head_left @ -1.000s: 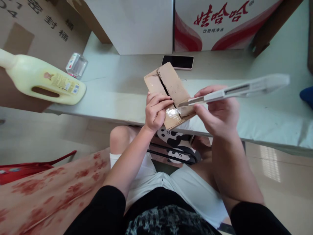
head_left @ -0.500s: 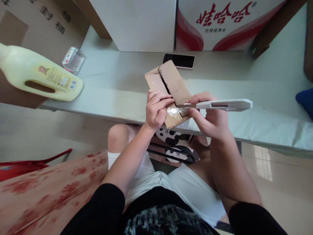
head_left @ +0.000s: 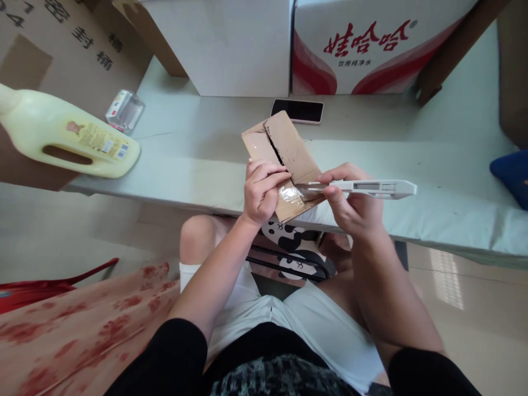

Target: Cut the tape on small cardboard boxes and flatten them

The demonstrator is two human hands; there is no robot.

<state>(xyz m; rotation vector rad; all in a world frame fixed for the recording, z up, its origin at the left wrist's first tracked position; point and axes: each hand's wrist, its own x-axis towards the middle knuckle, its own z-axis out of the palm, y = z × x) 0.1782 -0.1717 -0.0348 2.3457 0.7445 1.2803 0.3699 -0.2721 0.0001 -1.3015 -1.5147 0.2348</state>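
Observation:
A small brown cardboard box (head_left: 293, 148) lies tilted near the front edge of the table, a dark slit running between its flaps and shiny clear tape on its near end. My left hand (head_left: 263, 190) grips the box's left side, fingers across the top by the slit. In my right hand (head_left: 357, 201) is a white utility knife (head_left: 383, 188), held between thumb and fingers. Its blade points left and meets the box at the taped end of the slit. Just behind the box lies a phone (head_left: 303, 111) with a dark screen.
A pale yellow jug (head_left: 78, 135) with a handle and a clear plastic container (head_left: 126, 111) are at the left. White cartons (head_left: 243, 49) stand at the back, one with red lettering. A blue item (head_left: 511, 173) sits at the right edge.
The white knife has turned slightly in my right hand, showing more of its slotted side. My left hand keeps its grip on the box. The whole view has shifted a little.

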